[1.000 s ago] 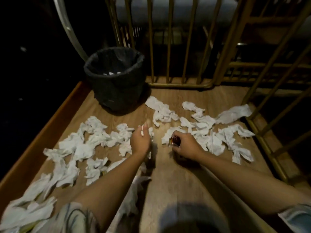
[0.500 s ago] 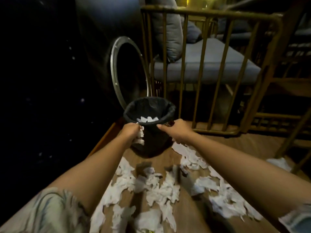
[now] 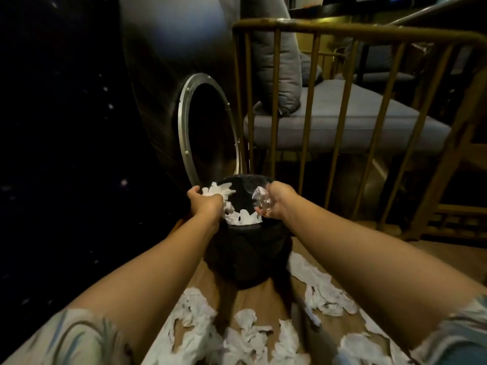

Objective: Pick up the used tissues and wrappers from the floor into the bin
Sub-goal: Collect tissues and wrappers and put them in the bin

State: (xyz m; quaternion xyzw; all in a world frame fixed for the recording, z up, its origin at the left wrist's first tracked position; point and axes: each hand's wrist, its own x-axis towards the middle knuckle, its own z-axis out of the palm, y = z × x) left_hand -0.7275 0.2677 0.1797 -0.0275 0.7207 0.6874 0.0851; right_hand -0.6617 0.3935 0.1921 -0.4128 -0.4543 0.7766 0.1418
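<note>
White tissues [image 3: 243, 219] lie inside one black bin [image 3: 245, 255]; above its rim, left hand [image 3: 205, 202] clutches one tissue wad [image 3: 217, 191], right hand [image 3: 276, 200] grips one clear wrapper [image 3: 262, 198]; many tissues litter the floor [image 3: 259, 301] before it

Wooden floor [image 3: 257, 302] is carrying the load here. A black bin [image 3: 243, 256] is standing upright on it toward its far edge, just in front of the gold railing [image 3: 340, 30]. Crumpled white tissues [image 3: 249, 335] are lying scattered across the near part of the floor. One cluster [image 3: 320, 291] is lying just right of the bin's base. More are trailing toward the near edge.
</note>
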